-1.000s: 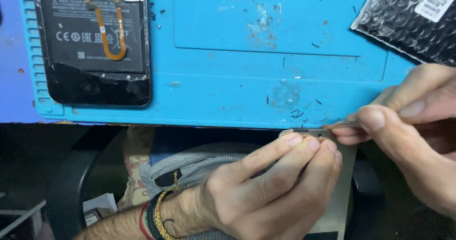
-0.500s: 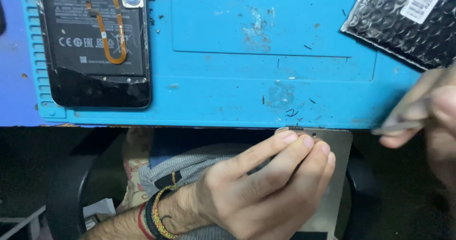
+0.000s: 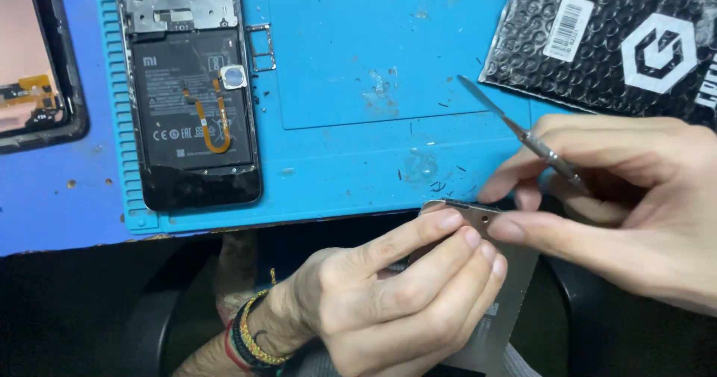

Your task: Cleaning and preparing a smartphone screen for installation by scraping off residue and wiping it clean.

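L hand [image 3: 381, 295] grips grey panel [image 3: 508, 287] | R hand [image 3: 635, 198] pinches metal tool [image 3: 515, 127] (blade up-left)

Layout seen from the head camera. A work mat [image 3: 358, 63] covers the bench top. On its left part lies an opened phone body [image 3: 193, 101], lengthwise away from the viewer, with a small card tray [image 3: 261, 48] just beside its right edge. Left of the mat, at the frame edge, lies a screen assembly [image 3: 33, 63]. A padded mailer bag [image 3: 612, 41] rests at the far right. Before the mat's near edge, the left hand [image 3: 388, 302] holds a flat panel [image 3: 493, 302] below bench level. The right hand [image 3: 627, 198], right of the panel's top corner, holds a thin metal tool [image 3: 515, 127] slanting up-left over the mat.
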